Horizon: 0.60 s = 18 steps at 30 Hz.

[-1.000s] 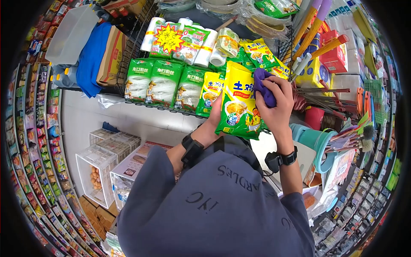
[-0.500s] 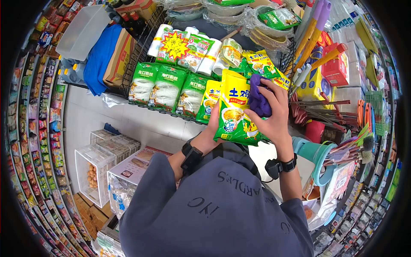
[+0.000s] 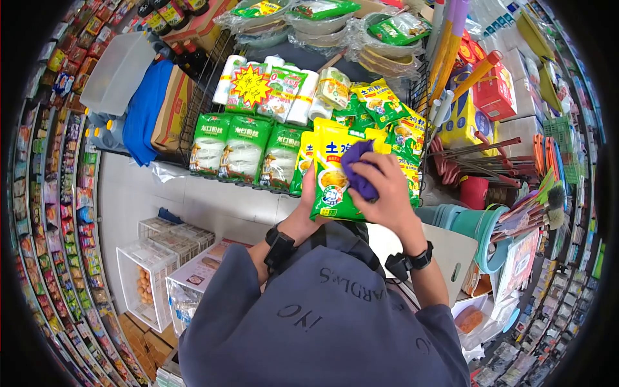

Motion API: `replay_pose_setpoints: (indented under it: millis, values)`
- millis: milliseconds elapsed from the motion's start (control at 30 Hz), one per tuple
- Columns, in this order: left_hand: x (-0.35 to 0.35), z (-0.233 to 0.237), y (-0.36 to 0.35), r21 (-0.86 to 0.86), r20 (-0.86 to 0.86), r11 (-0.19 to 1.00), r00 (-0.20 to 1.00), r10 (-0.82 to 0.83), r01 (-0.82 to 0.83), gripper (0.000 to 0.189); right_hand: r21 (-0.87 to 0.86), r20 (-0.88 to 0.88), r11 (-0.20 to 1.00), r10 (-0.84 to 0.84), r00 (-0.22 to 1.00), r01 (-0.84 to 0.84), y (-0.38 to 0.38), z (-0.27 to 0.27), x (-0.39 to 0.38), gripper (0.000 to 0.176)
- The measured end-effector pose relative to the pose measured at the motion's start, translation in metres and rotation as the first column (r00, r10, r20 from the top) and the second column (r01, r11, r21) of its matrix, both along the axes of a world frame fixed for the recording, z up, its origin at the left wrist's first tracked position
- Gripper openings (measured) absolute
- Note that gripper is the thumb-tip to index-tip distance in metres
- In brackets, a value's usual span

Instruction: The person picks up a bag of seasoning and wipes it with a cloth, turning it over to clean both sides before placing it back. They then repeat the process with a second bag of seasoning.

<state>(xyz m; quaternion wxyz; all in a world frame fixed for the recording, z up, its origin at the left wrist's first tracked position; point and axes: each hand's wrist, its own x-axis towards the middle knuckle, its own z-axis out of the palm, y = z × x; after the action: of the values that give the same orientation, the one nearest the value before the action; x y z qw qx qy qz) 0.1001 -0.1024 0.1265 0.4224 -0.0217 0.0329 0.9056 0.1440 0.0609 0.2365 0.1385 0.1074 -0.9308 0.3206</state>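
Observation:
My left hand [image 3: 302,209] grips the lower left edge of a yellow-and-green seasoning bag [image 3: 331,173], held tilted up in front of me. In my right hand [image 3: 387,193] is a bunched purple cloth [image 3: 358,170], pressed against the front of the bag and covering part of its print. Just behind stand green-and-white vermicelli packs [image 3: 242,149] in a black wire rack [image 3: 192,129]. More yellow-and-green bags [image 3: 382,103] lie heaped there on the right.
White paper rolls [image 3: 303,97] and plastic-wrapped bowls [image 3: 322,27] sit farther back in the rack. To the right are mop handles [image 3: 451,45] and a teal bucket [image 3: 480,232]. White crates [image 3: 145,284] stand on the floor at left; curved shelves line both sides.
The purple cloth has moved from the bag's upper right side down and left across its front. The view has shifted slightly, and the bag appears lower.

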Motion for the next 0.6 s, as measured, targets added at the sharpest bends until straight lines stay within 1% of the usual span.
replay_pose_setpoints:
  millis: [67, 100, 133, 200, 233, 267, 300, 333, 367, 400, 433, 467, 533, 567, 600]
  values:
    - [-0.001, -0.003, 0.002, -0.056, 0.009, 0.998, 1.000, 0.005, -0.005, 0.081, 0.006, 0.001, 1.000, -0.013, 1.000, 0.013, -0.004, -0.006, 0.009, 0.043]
    - [-0.001, 0.001, 0.002, -0.082, 0.024, 0.997, 1.000, 0.000, 0.002, 0.081, -0.012, 0.049, 1.000, -0.006, 0.999, 0.006, -0.005, -0.008, 0.015, 0.045]
    - [-0.002, -0.001, 0.003, -0.100, 0.038, 0.995, 0.999, -0.007, 0.011, 0.082, -0.008, 0.040, 1.000, -0.017, 0.999, 0.017, -0.004, -0.008, 0.019, 0.045]
    - [0.000, -0.001, 0.001, 0.012, 0.012, 0.999, 0.999, -0.051, 0.050, 0.083, -0.057, 0.064, 0.998, 0.027, 0.998, -0.024, -0.004, -0.009, 0.026, 0.045]
    - [0.000, -0.001, 0.002, 0.012, 0.010, 0.998, 0.998, -0.062, 0.062, 0.083, -0.079, 0.070, 0.996, 0.044, 0.997, -0.039, -0.003, -0.010, 0.030, 0.046]
    - [0.000, 0.000, 0.003, -0.077, 0.007, 0.994, 0.997, -0.082, 0.082, 0.086, -0.078, 0.068, 0.997, 0.032, 0.997, -0.027, -0.003, -0.011, 0.035, 0.046]
    - [0.000, 0.001, 0.005, -0.165, 0.003, 0.981, 0.995, -0.101, 0.100, 0.088, -0.095, 0.078, 0.993, 0.073, 0.994, -0.065, -0.003, -0.011, 0.040, 0.046]
    - [0.001, 0.003, 0.007, -0.164, 0.000, 0.980, 0.994, -0.110, 0.109, 0.088, -0.112, 0.087, 0.988, 0.114, 0.990, -0.104, -0.004, -0.012, 0.045, 0.045]
    - [0.002, 0.012, 0.008, -0.253, -0.049, 0.964, 0.994, -0.097, 0.082, 0.087, -0.135, 0.110, 0.981, 0.155, 0.982, -0.140, -0.007, -0.010, 0.049, 0.048]
    - [0.003, 0.016, 0.009, -0.339, -0.100, 0.940, 0.991, -0.086, 0.048, 0.085, -0.135, 0.110, 0.982, 0.149, 0.983, -0.133, -0.008, -0.011, 0.050, 0.048]
    - [-0.001, 0.005, 0.011, -0.244, -0.143, 0.965, 0.981, -0.132, 0.094, 0.084, -0.101, 0.107, 0.985, 0.148, 0.983, -0.137, -0.010, -0.013, 0.052, 0.049]
    - [-0.002, 0.005, 0.012, -0.247, -0.138, 0.964, 0.981, -0.137, 0.100, 0.084, -0.069, 0.106, 0.988, 0.148, 0.983, -0.141, -0.012, -0.016, 0.054, 0.050]
    - [0.000, 0.004, 0.016, -0.182, -0.108, 0.967, 0.974, -0.200, 0.179, 0.081, -0.005, 0.009, 0.997, 0.072, 0.997, -0.071, -0.010, -0.017, 0.050, 0.050]
    - [0.001, -0.001, 0.015, -0.137, -0.044, 0.976, 0.984, -0.175, 0.168, 0.077, -0.005, -0.049, 1.000, 0.020, 0.999, -0.020, -0.008, -0.019, 0.044, 0.049]
    - [0.006, -0.005, 0.014, 0.123, -0.006, 0.972, 0.979, -0.202, 0.202, 0.070, -0.008, -0.107, 0.999, -0.031, 0.994, 0.031, -0.007, -0.017, 0.037, 0.047]
